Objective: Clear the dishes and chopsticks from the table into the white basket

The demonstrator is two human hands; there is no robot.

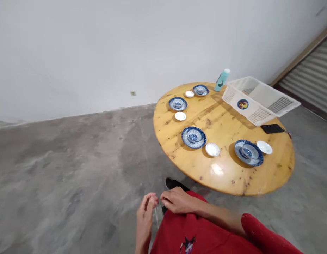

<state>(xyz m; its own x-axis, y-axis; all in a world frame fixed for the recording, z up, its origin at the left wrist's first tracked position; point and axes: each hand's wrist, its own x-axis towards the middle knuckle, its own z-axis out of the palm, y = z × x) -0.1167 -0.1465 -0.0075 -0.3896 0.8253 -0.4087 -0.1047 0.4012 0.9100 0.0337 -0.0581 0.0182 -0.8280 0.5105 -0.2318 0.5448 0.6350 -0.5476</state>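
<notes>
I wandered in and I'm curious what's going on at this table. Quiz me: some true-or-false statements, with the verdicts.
1. Four blue plates are on the table. True.
2. The bottle stands on the floor. False: it stands on the table, near the basket.
3. A bowl sits on each blue plate. True.
4. The left hand rests on the table. False: it is off the table, near the right hand.
5. The basket is solid black. False: it is white.
</notes>
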